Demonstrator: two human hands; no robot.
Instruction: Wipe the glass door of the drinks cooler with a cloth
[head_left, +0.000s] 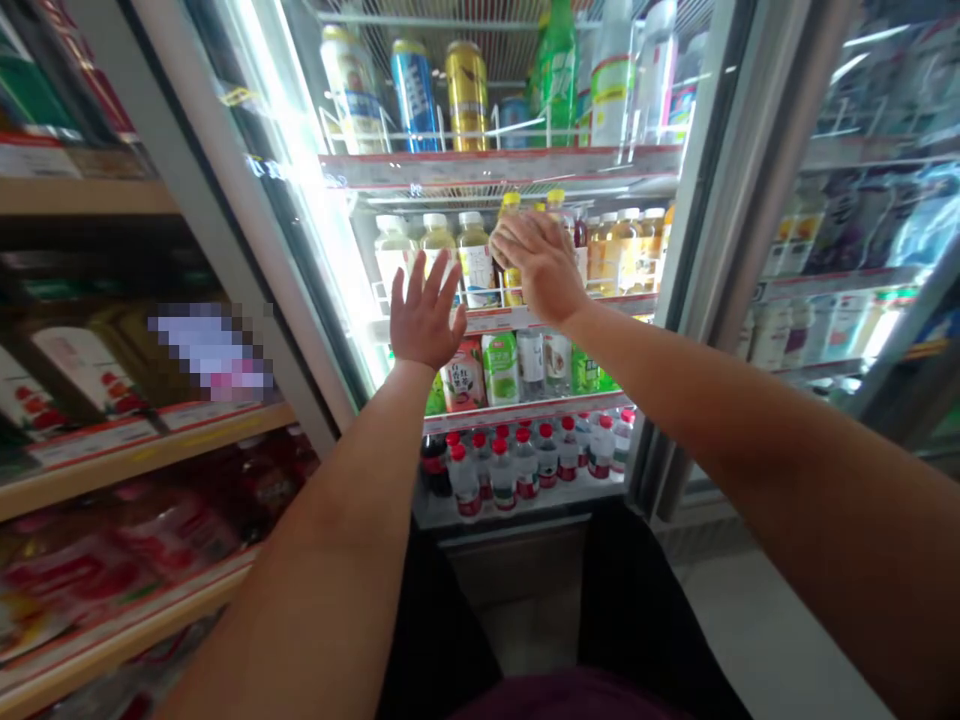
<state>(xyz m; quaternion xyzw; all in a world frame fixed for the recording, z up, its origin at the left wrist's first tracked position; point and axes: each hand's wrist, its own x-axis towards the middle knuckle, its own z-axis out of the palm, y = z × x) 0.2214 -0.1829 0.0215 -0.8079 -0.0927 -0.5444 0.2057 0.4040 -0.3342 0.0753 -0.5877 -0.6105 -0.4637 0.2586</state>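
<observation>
My left hand [427,315] is raised before the middle shelves of a lit drinks fridge, its fingers spread and nothing in them. Behind its fingertips stand white-capped bottles [474,258] with pale labels. My right hand [541,262] reaches to the same shelf, fingers bent and close together. It covers part of the yellow-capped bottles [513,288]; whatever lies inside its grasp is hidden. To its right is a row of amber drink bottles [626,250]. Beneath the hands are a red drink pack [463,378] and a green one [500,368].
Cans [466,95] and a green bottle [557,75] fill the upper shelf behind a wire rail. Red-capped water bottles [527,465] stand at the bottom. A metal door frame [739,250] borders the right side; a shelf edge [172,440] with packaged drinks runs along the left.
</observation>
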